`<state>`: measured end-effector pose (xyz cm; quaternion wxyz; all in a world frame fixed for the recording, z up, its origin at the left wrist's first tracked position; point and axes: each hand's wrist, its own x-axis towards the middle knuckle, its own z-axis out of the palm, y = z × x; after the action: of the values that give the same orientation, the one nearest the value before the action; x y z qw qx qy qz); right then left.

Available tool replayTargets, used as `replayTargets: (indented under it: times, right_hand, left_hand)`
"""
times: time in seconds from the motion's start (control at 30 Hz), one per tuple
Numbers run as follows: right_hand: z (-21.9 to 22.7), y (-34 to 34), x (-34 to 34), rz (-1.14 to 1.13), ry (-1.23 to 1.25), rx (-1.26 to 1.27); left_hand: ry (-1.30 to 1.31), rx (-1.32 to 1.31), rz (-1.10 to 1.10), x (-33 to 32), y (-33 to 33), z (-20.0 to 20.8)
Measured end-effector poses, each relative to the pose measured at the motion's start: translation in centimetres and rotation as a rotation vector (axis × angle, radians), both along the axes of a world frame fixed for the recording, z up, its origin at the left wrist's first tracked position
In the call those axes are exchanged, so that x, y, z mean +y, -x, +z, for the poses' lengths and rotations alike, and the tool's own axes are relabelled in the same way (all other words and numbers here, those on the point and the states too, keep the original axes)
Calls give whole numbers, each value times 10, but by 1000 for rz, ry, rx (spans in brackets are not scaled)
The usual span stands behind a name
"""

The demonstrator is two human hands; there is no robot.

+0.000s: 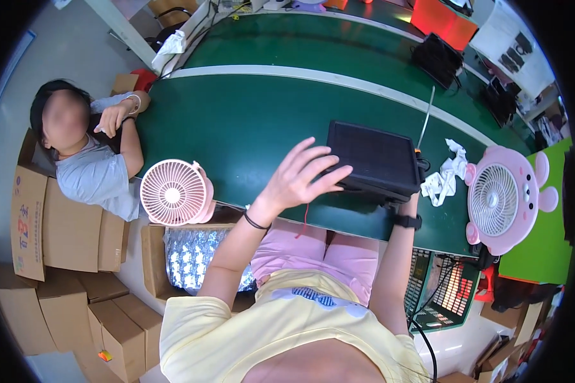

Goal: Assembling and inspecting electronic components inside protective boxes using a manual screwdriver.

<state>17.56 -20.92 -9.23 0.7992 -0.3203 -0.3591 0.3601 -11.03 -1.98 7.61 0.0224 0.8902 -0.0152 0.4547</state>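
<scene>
My left hand (pixel 305 173) is open, its fingers spread at the left side of a flat black box-shaped device (pixel 374 156). Whether the fingertips touch its edge, I cannot tell. The device has a dark rectangular panel on top and sits over the table's near edge. At its near right corner, my right hand (pixel 411 204) grips it from below, with the fingers hidden behind the device. A thin red thread (pixel 305 220) hangs below my left hand. Beyond the device, a screwdriver (pixel 426 121) with a long thin shaft points up and away.
A pale pink fan (pixel 176 193) stands left on the green table (pixel 249 96); a pink animal-shaped fan (pixel 501 199) is at right beside crumpled white paper (pixel 446 173). A co-worker (pixel 96 140) leans at the left edge. Cardboard boxes (pixel 70 223) and a green crate (pixel 450 290) flank me.
</scene>
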Motion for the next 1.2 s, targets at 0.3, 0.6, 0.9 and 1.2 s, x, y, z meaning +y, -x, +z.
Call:
replayTargets:
  times: [0.3,0.6,0.9,1.2]
  right_hand:
    - [103,101,11,-467,557,26]
    - [98,147,19,-558,407,196]
    - [69,152,13,-510,343,196]
    - [68,150,12,-478,309,134]
  left_hand:
    - [532,20,132,43,-8,32]
    - [473,329,-122,2,-2,5]
    - [556,286,-26,3,4,2]
    - [556,-239,65,15,19,18]
